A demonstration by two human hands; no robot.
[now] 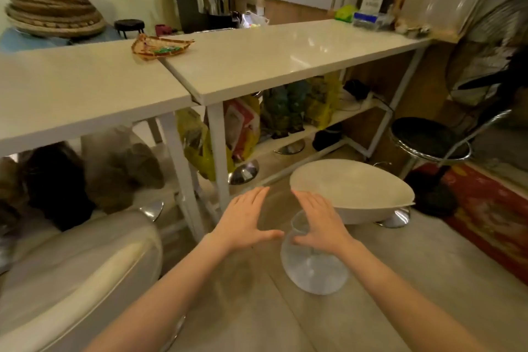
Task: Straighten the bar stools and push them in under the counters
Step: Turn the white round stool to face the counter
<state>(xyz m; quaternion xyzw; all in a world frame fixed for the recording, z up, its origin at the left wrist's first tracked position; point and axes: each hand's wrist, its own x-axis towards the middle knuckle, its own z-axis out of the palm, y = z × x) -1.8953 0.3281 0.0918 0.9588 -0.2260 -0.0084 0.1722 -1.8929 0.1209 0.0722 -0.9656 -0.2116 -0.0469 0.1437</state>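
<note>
Both hands are extended forward, palms down, fingers spread flat. The left hand [245, 218] holds nothing; its grip is wide and free. The right hand [320, 223] is equally flat, with a wide grip closed on nothing. Directly below it sits a round chrome base [314, 266], apparently a stool foot; whether the palm touches anything cannot be told.

Stool positions:

1. A white bar stool [351, 188] stands on the floor just beyond the right hand, in front of the near edge of the right-hand counter [285, 60]. Its seat lies outside the counter edge, so it is judged not yet pushed in.
2. A second white stool [71, 271] fills the lower left, beside the left-hand counter [71, 88], also clear of the edge.
3. A black stool with chrome rim [428, 140] stands well to the right, past the far end of the right-hand counter, partly on a red rug [494, 214].

The open, level hand posture suits reaching for a seat to steer it by its rim. The lower shelf [337, 120] under the right-hand counter carries bags, which limits how far a seat can travel; chrome bases already under there suggest other stools are stowed.
</note>
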